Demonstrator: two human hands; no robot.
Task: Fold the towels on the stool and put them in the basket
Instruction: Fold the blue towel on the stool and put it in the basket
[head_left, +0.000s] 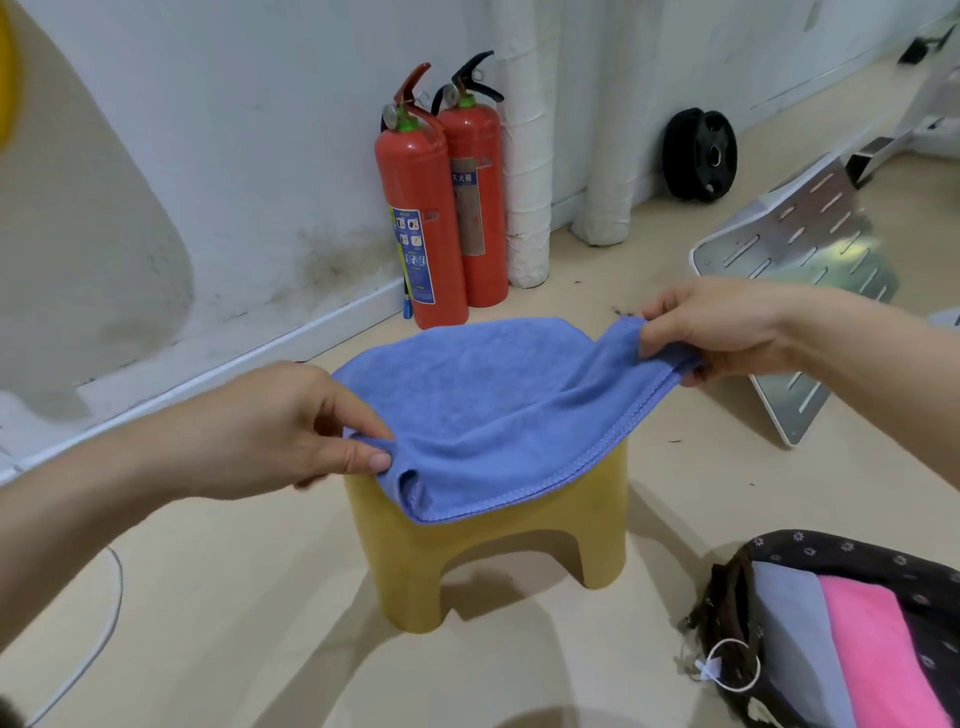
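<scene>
A blue towel (483, 410) lies spread over the seat of a yellow stool (493, 551), its near edge hanging past the front of the seat. The left hand (291, 431) pinches the near left corner between thumb and fingertips, with the cloth bunched into a small fold under the thumb. The right hand (727, 332) pinches the far right corner in the same way and lifts it off the seat, so the cloth sags in a shallow curve between the two grips.

The towel looks like thin microfibre: light, soft and limp, with no stiffness of its own. It will likely droop wherever it is not held and cling a little to itself, so it should not slip from a light pinch. The stitched hem is the firmest part, and along the near right edge two hems seem to run together, which suggests the cloth is already doubled. The corners on that hem are the best places to hold it, so the layers stay lined up.

The basket (831, 551) stands on the floor to the right of the stool, with a pink towel (872, 649) and a grey towel (795, 623) inside.
</scene>
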